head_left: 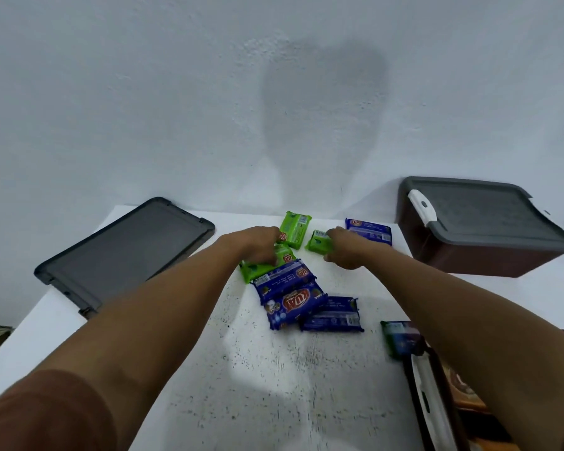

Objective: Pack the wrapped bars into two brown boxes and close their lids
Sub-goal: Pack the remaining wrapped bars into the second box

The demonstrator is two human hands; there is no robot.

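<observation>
Right, my left hand [261, 244] is curled down over a green bar [267, 260] at the far end of the pile, fingers closing on it, though whether I have it properly gripped I can't tell. My right hand [341, 250] is closed around another green bar [318, 242], thumb underneath. Between and just beyond the two hands lies a third green bar [295, 229], and a blue bar [368, 231] sits just past my right hand.

Nearer to me, three blue bars [293, 301] lie heaped and overlapping on the white table [258, 385]. One more bar [399, 338] rests at the table's right edge, next to what looks like the second box [437, 402], mostly hidden under my right arm, so I can't say what it holds.

The brown box [469, 258] at the far right has its grey lid [482, 216] lying on top, a little askew. A loose grey lid [127, 252] lies on the table's left.

I'd judge the packing barely begun: nearly all the bars are out on the table, and closing both boxes is still ahead.
</observation>
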